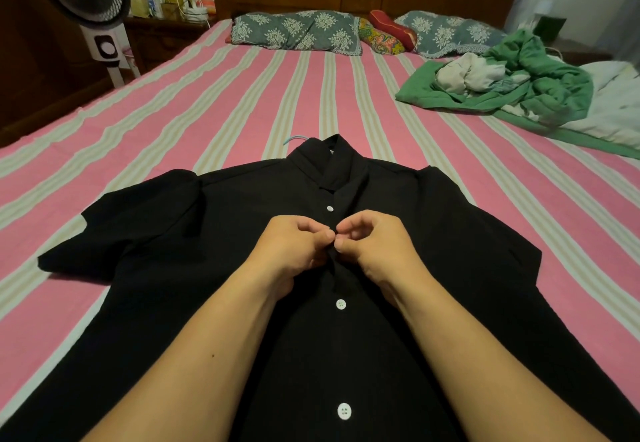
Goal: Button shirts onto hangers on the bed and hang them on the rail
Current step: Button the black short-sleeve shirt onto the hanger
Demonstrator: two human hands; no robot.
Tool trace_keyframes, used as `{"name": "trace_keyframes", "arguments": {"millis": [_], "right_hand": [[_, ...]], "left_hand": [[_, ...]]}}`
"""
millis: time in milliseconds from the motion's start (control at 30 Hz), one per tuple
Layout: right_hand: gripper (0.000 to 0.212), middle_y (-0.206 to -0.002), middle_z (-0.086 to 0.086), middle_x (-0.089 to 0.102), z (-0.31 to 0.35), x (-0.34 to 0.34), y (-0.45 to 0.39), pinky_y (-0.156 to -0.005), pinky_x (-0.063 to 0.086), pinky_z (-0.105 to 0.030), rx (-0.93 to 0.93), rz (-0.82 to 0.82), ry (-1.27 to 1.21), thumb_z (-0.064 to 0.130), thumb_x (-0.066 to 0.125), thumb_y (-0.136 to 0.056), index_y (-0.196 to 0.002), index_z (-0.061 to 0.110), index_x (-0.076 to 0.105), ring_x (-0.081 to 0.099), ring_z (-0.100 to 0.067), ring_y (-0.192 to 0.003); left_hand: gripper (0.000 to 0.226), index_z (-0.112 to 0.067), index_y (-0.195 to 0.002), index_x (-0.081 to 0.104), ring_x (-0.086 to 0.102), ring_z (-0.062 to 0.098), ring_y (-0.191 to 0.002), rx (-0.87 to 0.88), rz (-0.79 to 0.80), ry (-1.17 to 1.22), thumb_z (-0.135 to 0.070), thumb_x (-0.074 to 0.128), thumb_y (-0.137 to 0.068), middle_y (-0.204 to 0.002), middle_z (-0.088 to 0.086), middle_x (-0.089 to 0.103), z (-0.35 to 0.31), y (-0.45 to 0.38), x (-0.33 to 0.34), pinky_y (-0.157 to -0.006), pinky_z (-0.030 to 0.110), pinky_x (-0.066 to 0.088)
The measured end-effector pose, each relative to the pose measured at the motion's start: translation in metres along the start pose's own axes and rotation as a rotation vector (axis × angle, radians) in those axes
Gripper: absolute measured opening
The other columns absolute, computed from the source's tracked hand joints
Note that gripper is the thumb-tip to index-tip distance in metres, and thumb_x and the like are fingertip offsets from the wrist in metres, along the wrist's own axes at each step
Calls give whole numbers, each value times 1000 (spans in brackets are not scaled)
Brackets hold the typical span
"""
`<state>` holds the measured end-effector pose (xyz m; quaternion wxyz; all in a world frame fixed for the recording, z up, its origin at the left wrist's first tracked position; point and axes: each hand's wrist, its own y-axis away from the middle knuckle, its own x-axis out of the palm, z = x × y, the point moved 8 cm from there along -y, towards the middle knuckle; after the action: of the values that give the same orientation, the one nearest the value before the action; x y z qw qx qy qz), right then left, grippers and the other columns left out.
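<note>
A black short-sleeved shirt (pixel 166 233) lies front up on the bed, collar pointing away from me. A light blue hanger hook (pixel 294 139) pokes out past the collar; the hanger's body is hidden inside the shirt. White buttons run down the placket, one (pixel 329 208) above my hands and two below. My left hand (pixel 294 244) and my right hand (pixel 375 244) meet at the placket, fingers curled, each pinching the shirt's front edge where the second button sits. That button is hidden under my fingertips.
The bed has a pink and beige striped sheet (pixel 214 109). A heap of green and white clothes (pixel 512 84) lies at the right. Patterned pillows (pixel 298 31) line the wooden headboard. A standing fan (pixel 90 1) and a cluttered nightstand stand at the left.
</note>
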<state>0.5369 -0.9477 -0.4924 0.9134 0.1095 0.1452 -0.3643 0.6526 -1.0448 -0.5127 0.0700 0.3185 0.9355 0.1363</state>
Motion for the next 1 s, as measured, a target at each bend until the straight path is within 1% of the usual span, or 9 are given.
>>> {"name": "trace_keyframes", "arguments": {"millis": [133, 333, 533, 667, 733, 800, 867, 933, 1000], "right_hand": [[22, -73, -5, 67, -4, 0, -3, -71, 62, -33, 39, 27, -97, -12, 71, -84, -88, 9, 70, 67, -16, -66], [11, -68, 0, 67, -9, 2, -6, -68, 62, -31, 70, 34, -81, 0, 75, -86, -83, 10, 71, 66, -12, -62], [12, -64, -3, 66, -13, 5, -5, -78, 62, -31, 156, 198, -163, 4, 67, -91, -82, 6, 74, 67, -13, -68], [15, -73, -10, 66, -21, 6, -4, -57, 55, -22, 247, 236, -141, 3, 64, -96, -82, 3, 70, 63, -12, -59], [13, -77, -10, 68, -20, 2, -4, -54, 49, -23, 234, 199, 188, 13, 64, -96, -88, 9, 74, 63, -13, -58], [19, -91, -6, 70, -1, -12, -4, -64, 46, -26, 80, -1, 643, 25, 59, -98, -94, 19, 76, 68, -22, -78], [24, -100, -2, 66, 38, -19, 3, -72, 45, -31, -157, -223, 710, 30, 52, -100, -94, 21, 73, 65, -27, -92], [21, -113, -1, 61, 65, -6, -11, -81, 45, -35, -300, -177, 594, 32, 54, -99, -110, 22, 69, 59, -25, -104], [44, -135, -6, 53, 70, 25, -45, -98, 43, -40, -302, 13, 704, 37, 58, -97, -137, 20, 54, 47, -29, -126]], "left_hand": [[7, -10, -87, 73, 57, 11, -55, 54, -60, -21, -4, 74, -90, -66, 1, 66, -3, -3, -3, -64, 32, 48], [20, -15, -95, 65, 65, 21, -73, 139, -74, -99, 0, 73, -85, -70, 3, 68, -8, -3, -4, -76, 43, 57], [20, -18, -96, 59, 60, 17, -65, 207, -91, -258, -6, 72, -86, -72, 5, 71, -15, 0, -2, -69, 37, 55], [18, -27, -88, 58, 63, 12, -75, 274, -157, -660, -22, 75, -85, -79, -5, 67, -19, 5, 1, -66, 31, 49], [17, -28, -90, 57, 61, 16, -86, 257, -172, -875, -31, 73, -87, -86, -8, 64, -16, 7, 4, -69, 33, 45], [14, -25, -91, 58, 59, 20, -94, 245, -151, -955, -33, 69, -91, -90, -6, 63, -12, 7, 10, -74, 35, 47], [13, -23, -91, 58, 59, 22, -97, 269, -154, -955, -32, 67, -92, -94, -4, 63, -11, 8, 12, -78, 37, 49], [13, -23, -91, 57, 58, 23, -98, 291, -162, -952, -32, 66, -93, -97, -3, 64, -12, 8, 12, -81, 39, 51], [13, -24, -92, 56, 58, 21, -97, 282, -146, -942, -32, 67, -93, -97, -4, 63, -12, 8, 13, -80, 38, 51]]}}
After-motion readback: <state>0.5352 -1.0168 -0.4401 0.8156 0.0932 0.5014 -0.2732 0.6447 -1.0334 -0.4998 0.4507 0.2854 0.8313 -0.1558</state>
